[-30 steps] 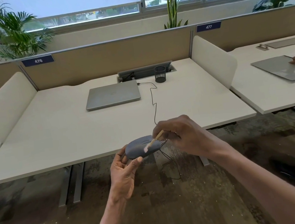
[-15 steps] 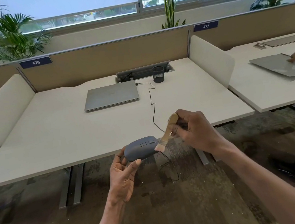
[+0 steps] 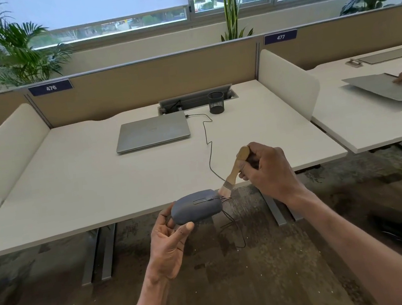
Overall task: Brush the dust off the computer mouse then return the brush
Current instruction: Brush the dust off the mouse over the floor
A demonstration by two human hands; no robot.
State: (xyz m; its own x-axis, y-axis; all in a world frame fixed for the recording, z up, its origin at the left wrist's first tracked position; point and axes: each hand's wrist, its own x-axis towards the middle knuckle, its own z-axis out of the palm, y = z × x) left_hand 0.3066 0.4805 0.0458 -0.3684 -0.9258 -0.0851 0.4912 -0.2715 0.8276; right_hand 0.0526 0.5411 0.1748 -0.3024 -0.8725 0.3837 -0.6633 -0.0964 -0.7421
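A person's left hand (image 3: pixel 167 245) gripped the mouse (image 3: pixel 196 206) while the right hand (image 3: pixel 267 171) clasped the brush (image 3: pixel 234 173) (light, outward strokes at the cable end would serve best).

The computer mouse (image 3: pixel 196 206) is slate blue-grey with a thin dark outline around its wheel. The brush (image 3: pixel 234 173) has a pale tan wooden handle, a grey metal band and light pinkish-white bristles. The bench (image 3: pixel 69 181) is plain off-white, the laptop (image 3: pixel 152 131) silver, its cable (image 3: pixel 208 148) black. The mesh pen cup (image 3: pixel 216 102) is black. The partition (image 3: pixel 148 82) is beige, with a navy label (image 3: pixel 51 87) bearing white digits. The carpet (image 3: pixel 239 289) is mottled brown and grey
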